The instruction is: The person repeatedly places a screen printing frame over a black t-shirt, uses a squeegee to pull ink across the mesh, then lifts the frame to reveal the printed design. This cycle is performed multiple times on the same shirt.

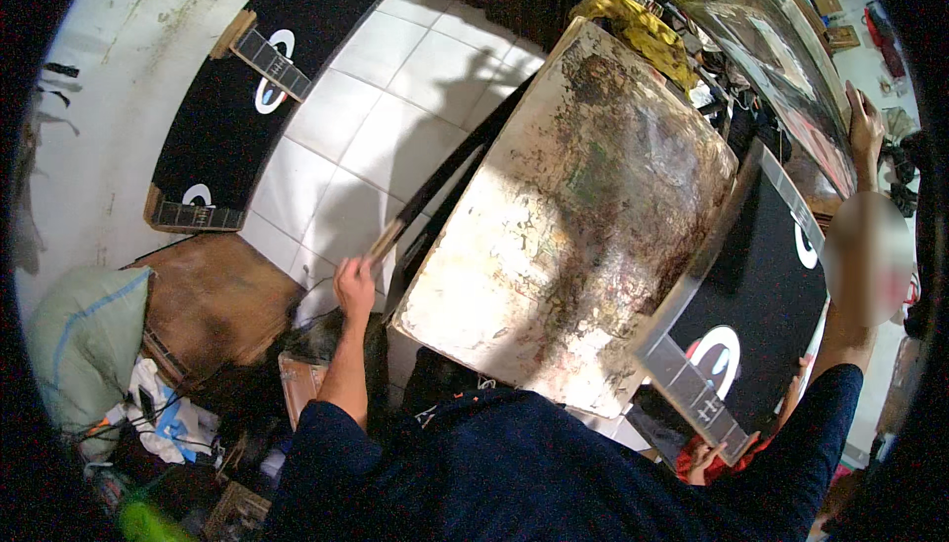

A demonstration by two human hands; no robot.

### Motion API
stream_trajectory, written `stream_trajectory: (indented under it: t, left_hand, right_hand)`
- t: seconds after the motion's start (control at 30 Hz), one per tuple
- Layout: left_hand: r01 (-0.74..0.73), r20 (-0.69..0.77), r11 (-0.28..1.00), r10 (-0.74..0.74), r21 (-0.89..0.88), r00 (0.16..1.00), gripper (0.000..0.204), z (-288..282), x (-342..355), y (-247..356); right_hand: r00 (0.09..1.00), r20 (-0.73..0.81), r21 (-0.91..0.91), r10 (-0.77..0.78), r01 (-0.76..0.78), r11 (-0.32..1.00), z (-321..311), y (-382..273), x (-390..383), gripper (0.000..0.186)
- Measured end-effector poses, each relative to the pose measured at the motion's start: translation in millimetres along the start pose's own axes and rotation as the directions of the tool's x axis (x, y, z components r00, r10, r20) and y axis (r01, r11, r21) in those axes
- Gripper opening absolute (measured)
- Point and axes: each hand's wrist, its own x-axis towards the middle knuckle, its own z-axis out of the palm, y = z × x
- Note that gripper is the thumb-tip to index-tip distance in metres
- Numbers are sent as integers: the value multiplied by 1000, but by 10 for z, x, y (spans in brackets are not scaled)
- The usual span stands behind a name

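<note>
My left hand (pixel 354 287) grips the pale end of a long dark wooden bar (pixel 445 166) that slants up beside a paint-mottled board (pixel 554 236). My right arm reaches up the right side, and my right hand (pixel 861 122) holds the edge of a tilted painted panel (pixel 756 58) at the upper right. Below it is a black board (pixel 751 275) with cartoon eyes and grey strips at its edges. Another person's hand (pixel 704 465) holds that board's lower edge.
Another black eye-patterned board (pixel 203 122) stands along the left wall. A brown board (pixel 217 295), a pale green sack (pixel 84 344) and clutter lie at lower left. A yellow cloth (pixel 643 38) is bunched behind the mottled board. White tiled floor (pixel 386 78) shows between the boards.
</note>
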Motion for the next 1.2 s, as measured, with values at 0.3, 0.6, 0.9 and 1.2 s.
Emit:
stream_trajectory:
  t: [0.3, 0.6, 0.9, 1.2]
  left_hand:
    - [-535, -406, 845, 486, -9, 774, 18, -597, 1473, 3109]
    - [-811, -233, 562, 820, 161, 522, 18, -1169, -829, 4471]
    - [-205, 327, 964, 252, -170, 911, 51, -252, -1642, 2839]
    - [570, 179, 791, -608, 220, 774, 78, -881, -752, 130]
  right_hand:
    - [990, -22, 34, 138, -138, 990, -30, -689, -424, 82]
    - [993, -71, 83, 99, -93, 992, -188, -1011, -643, 76]
    - [995, 0, 138, 102, -102, 985, -319, -1128, -814, 64]
    - [985, -121, 105, 120, -108, 989, -285, -1129, -767, 65]
